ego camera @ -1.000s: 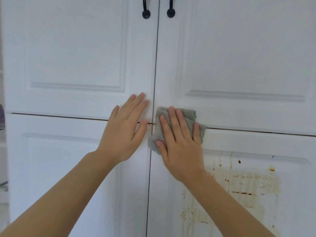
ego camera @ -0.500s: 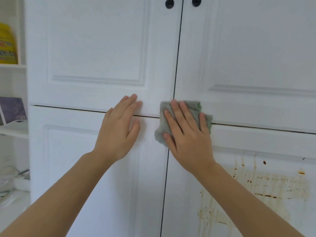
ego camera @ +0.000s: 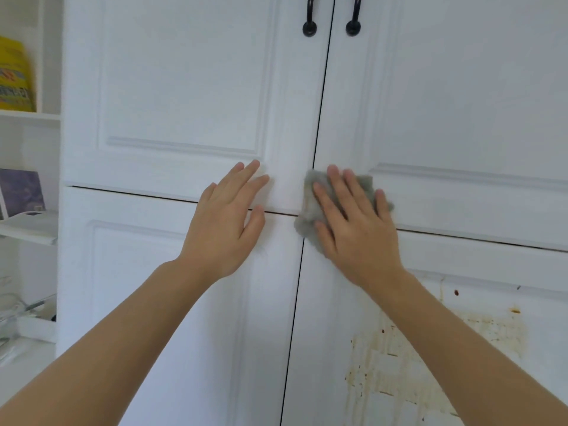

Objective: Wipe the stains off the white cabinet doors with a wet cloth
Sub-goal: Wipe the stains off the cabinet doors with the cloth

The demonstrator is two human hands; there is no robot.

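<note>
White panelled cabinet doors (ego camera: 184,87) fill the view, split by a vertical gap and a horizontal gap. My right hand (ego camera: 353,222) presses a crumpled grey cloth (ego camera: 307,207) flat against the doors where the two gaps cross. My left hand (ego camera: 227,222) lies flat on the left doors beside it, fingers spread, holding nothing. Brown and yellowish stains (ego camera: 479,333) with drip marks cover the lower right door (ego camera: 338,318), below and right of the cloth. My right forearm hides part of them.
Two black handles (ego camera: 309,26) hang at the top beside the vertical gap. Open shelves at the left hold a yellow package (ego camera: 13,78), a dark purple box (ego camera: 21,192) and white items (ego camera: 30,222).
The view has shifted, so the left shelves now show and the stains sit further right. Both hands stay pressed at the same spot by the gaps; the cloth barely moved.
</note>
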